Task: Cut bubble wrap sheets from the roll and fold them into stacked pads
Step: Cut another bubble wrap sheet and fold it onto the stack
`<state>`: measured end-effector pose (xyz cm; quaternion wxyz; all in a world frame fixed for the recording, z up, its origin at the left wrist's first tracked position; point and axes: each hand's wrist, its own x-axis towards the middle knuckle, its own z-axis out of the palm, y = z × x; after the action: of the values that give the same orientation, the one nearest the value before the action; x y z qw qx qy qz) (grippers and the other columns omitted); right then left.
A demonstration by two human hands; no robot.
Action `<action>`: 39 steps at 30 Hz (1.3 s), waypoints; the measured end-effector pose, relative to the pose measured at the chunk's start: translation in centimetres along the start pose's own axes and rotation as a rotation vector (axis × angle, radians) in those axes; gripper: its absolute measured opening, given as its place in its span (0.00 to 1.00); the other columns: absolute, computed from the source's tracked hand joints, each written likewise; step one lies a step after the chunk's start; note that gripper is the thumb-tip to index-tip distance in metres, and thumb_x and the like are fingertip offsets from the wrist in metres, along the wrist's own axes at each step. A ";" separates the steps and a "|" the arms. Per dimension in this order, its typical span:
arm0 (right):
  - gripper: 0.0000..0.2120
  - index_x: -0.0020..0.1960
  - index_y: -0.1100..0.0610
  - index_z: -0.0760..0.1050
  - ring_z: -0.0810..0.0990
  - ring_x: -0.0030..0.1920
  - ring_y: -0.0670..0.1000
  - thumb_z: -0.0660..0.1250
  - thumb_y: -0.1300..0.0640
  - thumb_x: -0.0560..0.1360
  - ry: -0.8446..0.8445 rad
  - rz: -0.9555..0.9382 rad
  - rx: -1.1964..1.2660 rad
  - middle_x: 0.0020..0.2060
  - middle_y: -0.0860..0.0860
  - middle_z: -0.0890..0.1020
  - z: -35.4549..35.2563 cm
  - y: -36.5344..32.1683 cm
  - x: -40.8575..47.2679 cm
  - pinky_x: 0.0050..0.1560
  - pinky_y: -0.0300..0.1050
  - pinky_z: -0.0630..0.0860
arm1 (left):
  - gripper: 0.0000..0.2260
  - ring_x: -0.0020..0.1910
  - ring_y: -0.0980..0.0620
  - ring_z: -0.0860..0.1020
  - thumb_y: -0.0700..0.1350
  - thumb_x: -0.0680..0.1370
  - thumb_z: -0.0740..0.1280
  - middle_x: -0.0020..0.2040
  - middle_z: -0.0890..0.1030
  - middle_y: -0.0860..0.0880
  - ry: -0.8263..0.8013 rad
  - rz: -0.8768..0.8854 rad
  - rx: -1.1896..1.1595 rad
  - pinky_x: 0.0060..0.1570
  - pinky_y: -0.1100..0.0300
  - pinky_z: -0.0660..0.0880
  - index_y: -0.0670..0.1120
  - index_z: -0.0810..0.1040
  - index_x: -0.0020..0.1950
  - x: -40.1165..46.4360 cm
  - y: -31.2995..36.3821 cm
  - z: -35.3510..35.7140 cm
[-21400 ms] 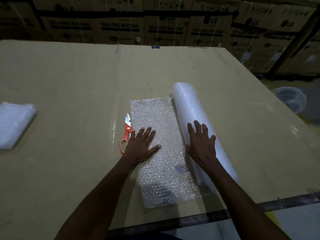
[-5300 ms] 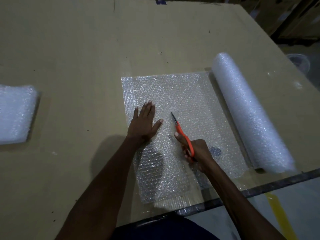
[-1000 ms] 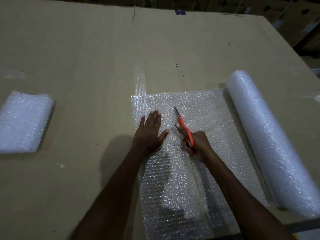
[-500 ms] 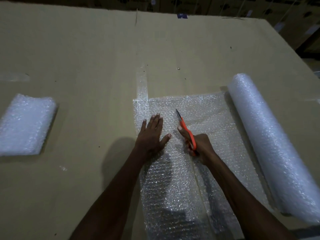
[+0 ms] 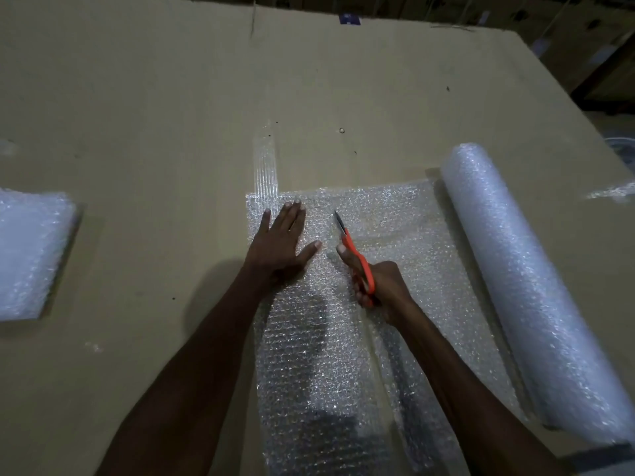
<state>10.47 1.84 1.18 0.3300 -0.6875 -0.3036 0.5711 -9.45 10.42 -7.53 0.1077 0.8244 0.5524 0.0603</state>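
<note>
A bubble wrap sheet (image 5: 395, 228) lies unrolled across the cardboard-covered table, still joined to the bubble wrap roll (image 5: 522, 276) on the right. A cut line runs up the sheet from the near edge. My left hand (image 5: 283, 243) presses flat on the sheet's left strip, fingers straight. My right hand (image 5: 376, 286) grips the orange-handled scissors (image 5: 354, 250), whose blades point away from me into the sheet, a short way from its far edge. A folded bubble wrap pad (image 5: 31, 252) lies at the far left.
Brown cardboard (image 5: 171, 115) covers the whole table. A strip of clear tape (image 5: 264, 166) runs along a seam just beyond the sheet. Stacked boxes stand in the dark beyond the far edge. The table's near right corner (image 5: 604, 455) shows a dark rim.
The scissors and my right hand have advanced away from me along the cut, and my left hand has slid forward beside them. The cut line is longer.
</note>
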 end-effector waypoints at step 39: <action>0.24 0.35 0.64 0.80 0.71 0.23 0.51 0.82 0.43 0.66 -0.032 -0.002 0.069 0.28 0.57 0.77 1.2 -0.8 2.4 0.24 0.39 0.67 | 0.37 0.81 0.48 0.48 0.66 0.82 0.46 0.82 0.49 0.44 0.095 -0.022 0.005 0.78 0.43 0.45 0.41 0.51 0.82 -1.9 0.5 0.6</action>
<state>9.65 4.38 0.30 0.3494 -0.6663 -0.2895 0.5918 -9.57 8.45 -7.96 0.0800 0.8147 0.5661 0.0970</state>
